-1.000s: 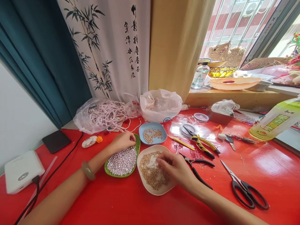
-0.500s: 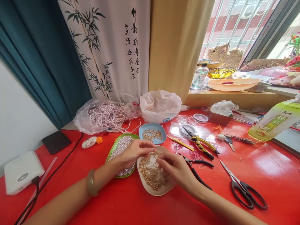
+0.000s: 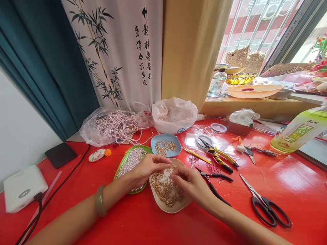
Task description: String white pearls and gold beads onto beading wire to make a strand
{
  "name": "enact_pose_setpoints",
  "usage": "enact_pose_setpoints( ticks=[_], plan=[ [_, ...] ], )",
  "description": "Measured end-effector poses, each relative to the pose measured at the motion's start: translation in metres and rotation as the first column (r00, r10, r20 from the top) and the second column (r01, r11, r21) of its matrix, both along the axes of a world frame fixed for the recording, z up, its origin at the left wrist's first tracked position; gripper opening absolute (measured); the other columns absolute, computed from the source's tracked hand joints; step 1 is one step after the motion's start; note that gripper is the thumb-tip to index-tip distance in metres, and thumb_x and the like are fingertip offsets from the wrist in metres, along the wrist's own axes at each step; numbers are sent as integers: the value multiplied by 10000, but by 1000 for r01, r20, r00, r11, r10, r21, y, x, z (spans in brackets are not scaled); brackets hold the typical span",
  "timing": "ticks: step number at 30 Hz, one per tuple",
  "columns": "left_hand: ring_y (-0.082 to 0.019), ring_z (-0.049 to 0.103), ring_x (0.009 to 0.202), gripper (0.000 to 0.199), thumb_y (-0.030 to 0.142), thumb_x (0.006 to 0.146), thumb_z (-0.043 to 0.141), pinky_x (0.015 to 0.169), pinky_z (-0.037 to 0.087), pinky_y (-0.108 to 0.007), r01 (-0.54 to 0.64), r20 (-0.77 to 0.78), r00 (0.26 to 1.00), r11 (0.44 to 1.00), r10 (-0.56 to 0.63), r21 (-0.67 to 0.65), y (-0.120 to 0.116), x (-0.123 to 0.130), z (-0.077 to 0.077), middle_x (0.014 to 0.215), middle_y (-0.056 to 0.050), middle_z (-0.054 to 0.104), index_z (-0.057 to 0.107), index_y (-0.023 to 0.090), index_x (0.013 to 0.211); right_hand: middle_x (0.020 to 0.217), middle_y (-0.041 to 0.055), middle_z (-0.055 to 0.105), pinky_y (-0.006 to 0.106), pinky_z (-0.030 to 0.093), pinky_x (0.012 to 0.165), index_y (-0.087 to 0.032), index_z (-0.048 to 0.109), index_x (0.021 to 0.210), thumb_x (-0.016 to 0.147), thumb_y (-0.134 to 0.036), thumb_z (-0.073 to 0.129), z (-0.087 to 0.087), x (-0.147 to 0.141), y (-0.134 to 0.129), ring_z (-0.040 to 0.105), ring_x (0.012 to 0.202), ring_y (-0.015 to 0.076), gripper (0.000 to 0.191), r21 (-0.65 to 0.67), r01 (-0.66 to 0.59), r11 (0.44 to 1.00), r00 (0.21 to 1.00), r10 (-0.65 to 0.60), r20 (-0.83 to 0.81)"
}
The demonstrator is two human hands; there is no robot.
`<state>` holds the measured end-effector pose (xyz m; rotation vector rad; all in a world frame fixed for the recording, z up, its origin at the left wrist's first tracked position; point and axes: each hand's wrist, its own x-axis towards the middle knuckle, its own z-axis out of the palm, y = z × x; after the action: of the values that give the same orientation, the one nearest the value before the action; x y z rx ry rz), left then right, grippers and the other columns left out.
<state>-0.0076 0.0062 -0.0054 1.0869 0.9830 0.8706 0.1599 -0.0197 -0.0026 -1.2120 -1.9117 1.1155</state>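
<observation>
- The left hand (image 3: 150,166) hangs over the inner edges of the green and cream dishes, thumb and fingertips pinched together; whether a bead sits between them is too small to tell.
- The right hand (image 3: 187,180) is over the right side of the cream dish, thumb and forefinger closed in a pinch – its grip, too, is too small to make out.
- The 2 hands' fingertips are close together, above the gold beads (image 3: 163,190).
- The cream dish (image 3: 165,209) holds those gold beads, spread loosely with a paler patch near the fingertips.
- The green dish (image 3: 147,148) holds many pearl beads (image 3: 131,161), partly hidden by the left hand.
- The blue dish (image 3: 178,140), behind the other 2, has a thinner scatter of small golden beads (image 3: 166,147).
- A clear bag (image 3: 88,131) at the back left lies open around pearl strands (image 3: 114,124), some spilling out.
- A white bag (image 3: 175,117) stands beside it, with clear plastic inside.
- A small brown box (image 3: 238,128) holds crumpled plastic (image 3: 241,116).
- A wire basket (image 3: 241,79) on the sill contains something yellow – just behind a peach bowl (image 3: 254,92).
</observation>
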Motion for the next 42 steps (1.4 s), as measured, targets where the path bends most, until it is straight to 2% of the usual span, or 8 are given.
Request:
enact_pose_setpoints(
  ticks=[11,22,26,30,36,39,42],
  plan=[
    [-103,520,614,176,238,544,730,579,393,-212,19,-2,1000,1000,-19,2,0,-1,-1,678,-33,641,692,151,692,561,-30,520,195,360,514,-165,534,600,694,-148,438,2,1,0,468,534,104,136,-13,8,1000,1000,-8,-15],
    [-102,528,633,161,211,577,701,602,403,-220,35,-43,999,993,-30,116,-2,1,-1,685,-8,617,655,145,717,542,-27,502,193,351,481,-159,526,611,710,-179,438,-2,0,0,447,507,98,134,-42,21,999,999,-22,-25],
    [-114,539,645,168,210,574,698,621,401,-235,49,-65,997,991,-42,121,-2,2,1,702,-14,627,641,143,716,555,-27,508,193,354,482,-160,535,631,727,-206,451,-2,0,0,449,513,99,136,-41,20,999,999,-21,-28],
    [-109,530,638,175,208,568,702,618,399,-228,59,-61,997,990,-51,130,-3,1,2,694,-14,615,635,140,715,562,-22,533,204,371,518,-160,529,611,744,-232,465,-1,-1,1,478,531,106,165,-16,24,1000,1000,-24,-9],
    [-99,476,583,140,266,629,656,576,390,-222,61,-103,994,979,-41,196,-5,2,4,621,-2,561,633,135,671,575,-22,544,202,372,509,-160,559,649,755,-214,470,-4,0,2,483,531,102,149,5,18,1000,1000,-18,-25],
    [-101,456,592,115,251,633,652,590,368,-223,53,-138,990,960,-15,275,-7,3,6,611,6,543,628,139,624,623,-12,569,205,371,505,-165,587,742,751,-232,498,-4,1,2,497,556,108,111,71,9,997,998,-5,-55],
    [-101,448,605,111,243,632,655,597,352,-224,37,-119,993,947,1,318,-10,3,9,620,11,530,626,144,590,659,8,587,216,374,510,-167,595,747,768,-262,498,-1,3,3,503,587,119,137,133,6,991,997,3,-71]
  ],
)
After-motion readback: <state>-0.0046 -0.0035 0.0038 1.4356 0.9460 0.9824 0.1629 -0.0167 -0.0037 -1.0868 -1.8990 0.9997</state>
